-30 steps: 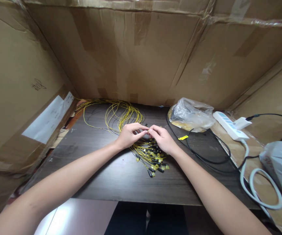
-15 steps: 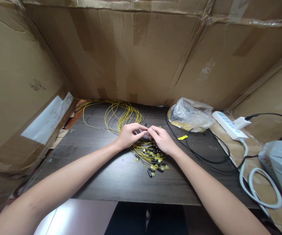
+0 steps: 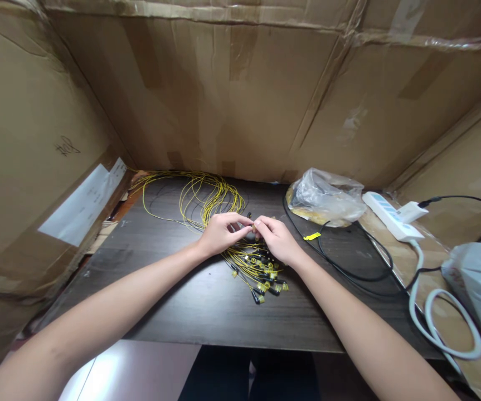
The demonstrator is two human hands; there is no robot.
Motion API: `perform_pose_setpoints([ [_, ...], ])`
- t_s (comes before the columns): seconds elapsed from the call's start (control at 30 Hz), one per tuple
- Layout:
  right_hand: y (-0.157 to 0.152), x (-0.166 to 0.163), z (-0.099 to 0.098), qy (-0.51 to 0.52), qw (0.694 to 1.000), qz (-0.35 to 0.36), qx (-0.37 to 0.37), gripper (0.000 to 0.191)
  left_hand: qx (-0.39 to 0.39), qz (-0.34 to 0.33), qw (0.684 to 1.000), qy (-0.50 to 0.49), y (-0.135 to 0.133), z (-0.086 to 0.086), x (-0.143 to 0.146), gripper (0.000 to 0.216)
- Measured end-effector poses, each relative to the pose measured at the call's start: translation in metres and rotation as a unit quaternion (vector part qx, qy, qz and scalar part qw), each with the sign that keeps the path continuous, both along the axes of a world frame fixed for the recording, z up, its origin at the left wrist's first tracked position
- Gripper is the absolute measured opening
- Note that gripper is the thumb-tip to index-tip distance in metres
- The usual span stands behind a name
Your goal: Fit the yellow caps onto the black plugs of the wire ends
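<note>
A bundle of thin yellow wires [image 3: 200,195] loops over the back of a dark wooden table [image 3: 169,301]. Their ends carry small black and yellow connectors [image 3: 263,278], heaped near the middle. My left hand [image 3: 221,233] and my right hand [image 3: 277,239] meet above that heap, fingertips pinched together on one small connector with its wire. Both hands are closed in a pinch; the piece between them is mostly hidden by the fingers.
Cardboard walls [image 3: 240,94] enclose the table on three sides. A clear plastic bag [image 3: 326,196] lies at the back right, beside a white power strip [image 3: 386,214] with a white cord [image 3: 436,312]. A black cable [image 3: 349,262] loops across the right. A grey bag [image 3: 480,289] sits far right.
Both hands stay pinched together at the same spot; only slight finger movement and a small camera shift.
</note>
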State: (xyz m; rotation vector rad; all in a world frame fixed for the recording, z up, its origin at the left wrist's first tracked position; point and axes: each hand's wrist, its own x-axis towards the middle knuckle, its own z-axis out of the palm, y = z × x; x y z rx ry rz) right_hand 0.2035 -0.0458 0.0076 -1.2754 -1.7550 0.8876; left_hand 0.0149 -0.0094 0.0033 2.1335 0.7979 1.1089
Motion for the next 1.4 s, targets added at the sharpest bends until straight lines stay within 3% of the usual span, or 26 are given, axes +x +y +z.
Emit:
perform_pose_setpoints([
  [0.23,-0.001,-0.0004,0.0016,0.002,1.0,-0.02,0.021,0.022,-0.01,0.021,1.0,-0.011,0.0008,-0.0011,0.0005,0.014],
  [0.43,0.0011,-0.0004,-0.0013,0.006,1.0,0.007,-0.005,0.04,0.002,0.01,1.0,-0.003,0.0003,-0.0002,-0.0002,0.015],
  [0.77,0.0007,-0.0025,-0.0036,-0.022,0.999,-0.012,0.022,0.046,-0.038,0.008,0.999,-0.015,0.0028,-0.0019,0.0004,0.015],
  [1.07,-0.0027,-0.0042,0.0033,-0.041,0.998,-0.011,0.044,0.04,-0.029,0.012,0.999,-0.011,0.0007,-0.0022,0.0015,0.013],
  [1.27,-0.0036,-0.0029,0.0045,-0.021,0.999,-0.025,0.044,0.022,-0.028,0.021,0.999,-0.01,0.0017,-0.003,0.0014,0.013],
  [1.4,-0.0023,-0.0008,0.0028,-0.018,0.999,-0.011,0.028,0.028,-0.013,0.012,1.0,-0.007,0.0018,-0.0015,-0.0001,0.014],
])
